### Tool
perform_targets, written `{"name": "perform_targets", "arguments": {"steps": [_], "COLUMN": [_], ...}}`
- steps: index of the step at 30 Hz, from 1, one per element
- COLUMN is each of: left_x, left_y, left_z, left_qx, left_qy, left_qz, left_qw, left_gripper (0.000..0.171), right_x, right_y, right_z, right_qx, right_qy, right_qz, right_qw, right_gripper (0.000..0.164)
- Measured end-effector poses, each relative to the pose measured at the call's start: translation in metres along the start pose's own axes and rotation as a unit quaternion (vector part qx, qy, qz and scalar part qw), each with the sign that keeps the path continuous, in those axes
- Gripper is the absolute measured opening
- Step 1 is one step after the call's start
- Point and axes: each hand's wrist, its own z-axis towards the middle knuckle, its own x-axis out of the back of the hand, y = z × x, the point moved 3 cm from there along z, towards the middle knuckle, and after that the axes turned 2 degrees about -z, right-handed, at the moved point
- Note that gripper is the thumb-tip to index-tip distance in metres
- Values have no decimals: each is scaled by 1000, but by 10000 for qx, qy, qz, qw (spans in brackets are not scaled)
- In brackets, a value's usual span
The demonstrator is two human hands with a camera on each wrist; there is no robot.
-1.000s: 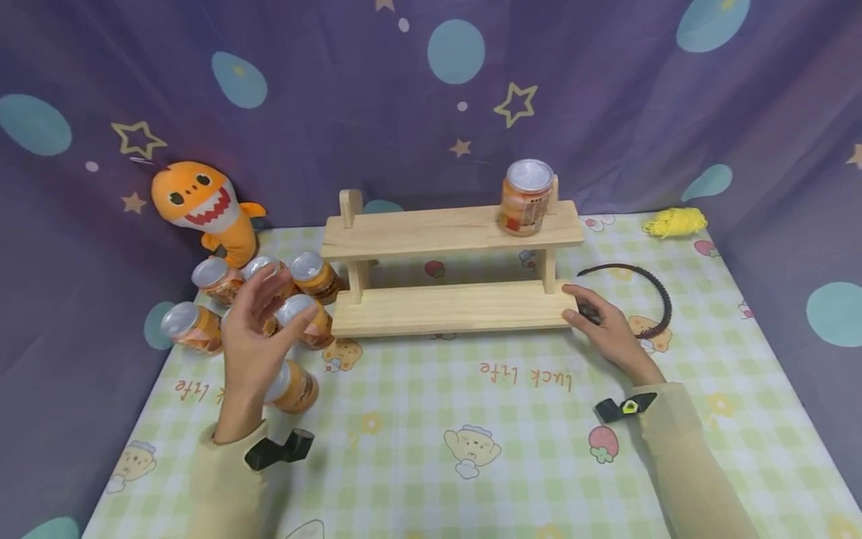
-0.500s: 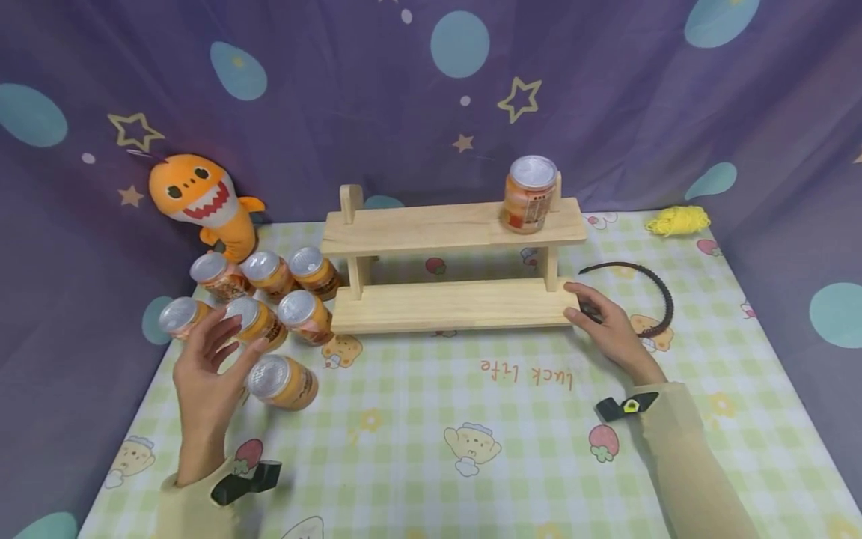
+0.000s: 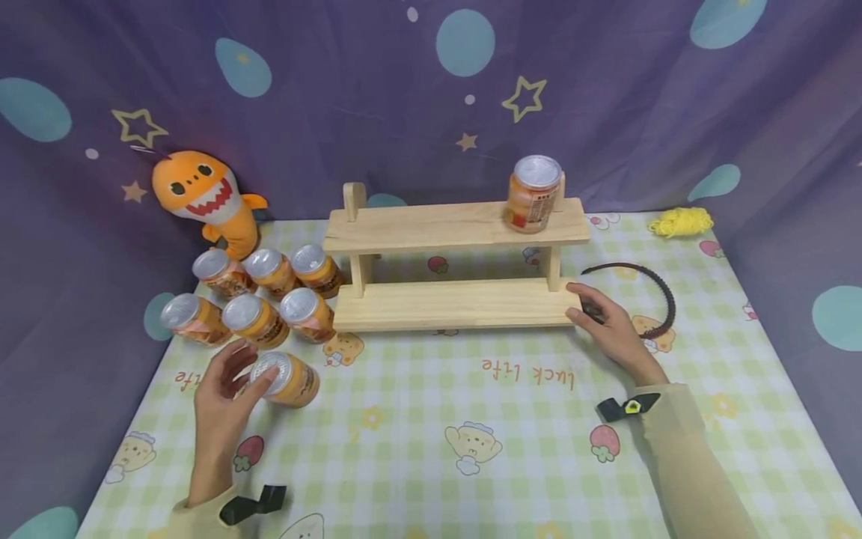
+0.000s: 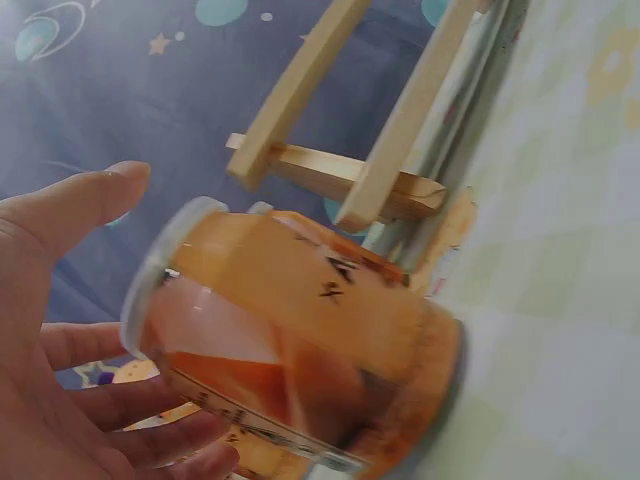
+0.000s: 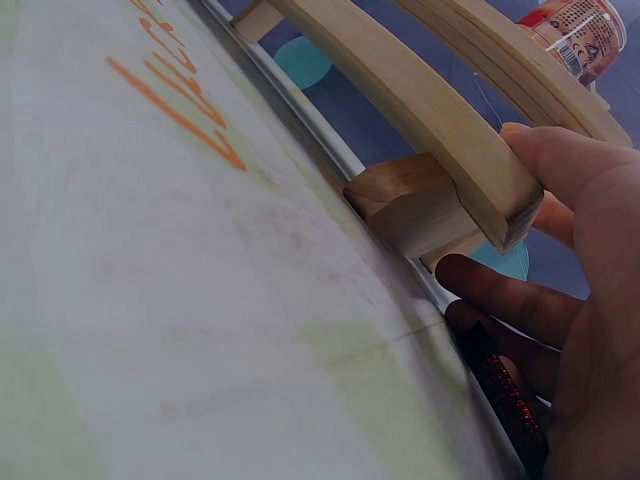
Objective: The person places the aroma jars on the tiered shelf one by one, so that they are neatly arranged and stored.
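My left hand (image 3: pixel 225 400) is beside the nearest orange fruit jar (image 3: pixel 296 383), which has a silver lid. In the left wrist view the thumb stands off the lid, and the fingers spread along the far side of the jar (image 4: pixel 300 335). With my right hand (image 3: pixel 609 329) I hold the right end of the lower board of a two-tier wooden shelf (image 3: pixel 451 305). The right wrist view has the thumb on the board's top edge and curled fingers below. Another jar (image 3: pixel 532 198) stands at the right of the upper board.
Several more jars (image 3: pixel 252 318) stand in two rows left of the shelf. Behind them leans an orange shark plush (image 3: pixel 202 195). A dark headband (image 3: pixel 663 288) lies by my right hand, one end behind the fingers. Yellow yarn (image 3: pixel 680 222) lies at the back right.
My left hand has moved down from over the jar rows, out left, then in to the side of the nearest jar. My right hand stays at the shelf end.
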Motion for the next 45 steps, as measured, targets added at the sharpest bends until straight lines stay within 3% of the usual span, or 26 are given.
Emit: {"name": "perform_targets", "arguments": {"steps": [8,20,29,36,41,45], "left_x": [-9,-18,-17,-14,-13,-13], "left_y": [-11,-23,-20,-22,-13,0], "left_z": [-9,-18,-16,-14,-12,-8], "left_qx": [8,24,-84,192,308,61], "left_qy": [-190,-80,193,376,527,469], "left_qz": [493,234,159,-122,-419,17], "left_qw": [9986,9997,9997,9990,9973,9989], "left_gripper": [63,69,64,66,67,65], "right_x": [0,0,0,0,0,0], "right_y": [1,1,0,2,1,0], "right_z": [0,1,0,0,-1,-1], "right_qx": [19,13,31,28,37,32], "right_qy": [11,-12,6,-1,2,4], "right_qz": [-39,-85,-6,-7,-10,-6], "right_qw": [10000,10000,10000,10000,10000,10000], "right_gripper": [48,49,48,49,48,48]}}
